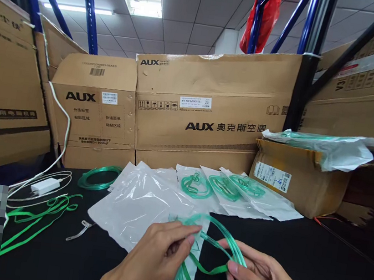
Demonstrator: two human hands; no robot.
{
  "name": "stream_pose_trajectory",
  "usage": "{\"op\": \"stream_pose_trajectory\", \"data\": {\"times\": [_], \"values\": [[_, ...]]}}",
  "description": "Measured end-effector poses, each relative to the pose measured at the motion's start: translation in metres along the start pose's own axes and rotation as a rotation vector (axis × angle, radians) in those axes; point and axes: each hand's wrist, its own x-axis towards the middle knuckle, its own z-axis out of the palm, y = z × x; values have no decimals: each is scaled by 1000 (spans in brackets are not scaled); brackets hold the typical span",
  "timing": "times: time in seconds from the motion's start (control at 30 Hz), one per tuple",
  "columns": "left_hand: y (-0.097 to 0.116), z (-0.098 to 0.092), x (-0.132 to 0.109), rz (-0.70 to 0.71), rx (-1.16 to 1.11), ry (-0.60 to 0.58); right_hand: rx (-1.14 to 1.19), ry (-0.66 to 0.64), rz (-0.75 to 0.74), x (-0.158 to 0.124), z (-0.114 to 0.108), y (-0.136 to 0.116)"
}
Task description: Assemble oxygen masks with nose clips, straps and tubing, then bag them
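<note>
A coil of clear green plastic tubing (226, 231) is held up between my hands at the front of the black table. My left hand (154, 257) pinches the left side of the coil, thumb against forefinger. Around its right side close the fingers of my right hand (263, 276), the thumb pressing near a flat green strap (209, 270) that loops inside the coil. Just behind lie white plastic bags (140, 203), partly covered by my left hand and the tubing. What sits under my left fingertips is partly hidden.
Several filled bags (198, 185) with green tubing lie behind. To the left are another tubing coil (99, 177), loose green straps (40, 219), a small metallic-looking piece (79, 230) and a white adapter (45, 186). Cardboard boxes (213, 97) wall the back; an open carton (301, 173) stands right.
</note>
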Motion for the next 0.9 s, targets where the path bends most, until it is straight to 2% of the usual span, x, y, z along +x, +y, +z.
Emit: {"op": "stream_pose_trajectory", "data": {"times": [0.23,0.5,0.7,0.8,0.9], "values": [[2,2,-2,34,-74,-37,58,11,-88,12,2,8],[0,12,0,16,-118,14,-132,-94,-148,25,19,7],[2,12,-4,-24,-106,8,-250,-133,-78,16,6,5],[4,13,-6,67,-75,-38,-312,-78,13,15,-1,14],[4,15,-7,121,-74,-61,-256,-73,55,18,-3,21]]}}
